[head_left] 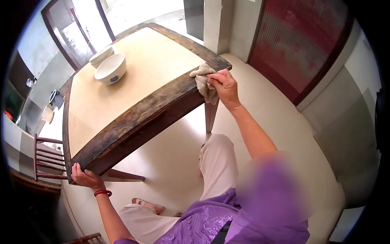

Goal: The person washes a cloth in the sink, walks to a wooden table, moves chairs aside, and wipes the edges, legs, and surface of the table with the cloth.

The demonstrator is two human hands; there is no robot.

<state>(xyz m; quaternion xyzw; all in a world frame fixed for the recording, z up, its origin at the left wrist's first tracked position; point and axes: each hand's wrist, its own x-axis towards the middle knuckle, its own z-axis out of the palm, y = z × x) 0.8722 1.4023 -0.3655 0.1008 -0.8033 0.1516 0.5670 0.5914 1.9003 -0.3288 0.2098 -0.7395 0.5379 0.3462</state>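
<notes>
A crumpled beige cloth (206, 83) hangs over the dark wooden edge of the table (134, 114), close to its right corner. My right hand (224, 86) pinches the cloth between thumb and fingers. My left hand (87, 178), with a red bracelet at the wrist, rests on the table's near left corner, its fingers spread against the wood. On the pale tabletop stand two white bowls, the nearer one (110, 69) with a blue mark and the other (101, 56) just behind it.
A wooden chair (49, 158) stands left of the table. Table legs (210, 118) reach the pale tiled floor. A red-framed door (298, 44) is at the right. Another chair's rail (85, 239) shows at the lower left.
</notes>
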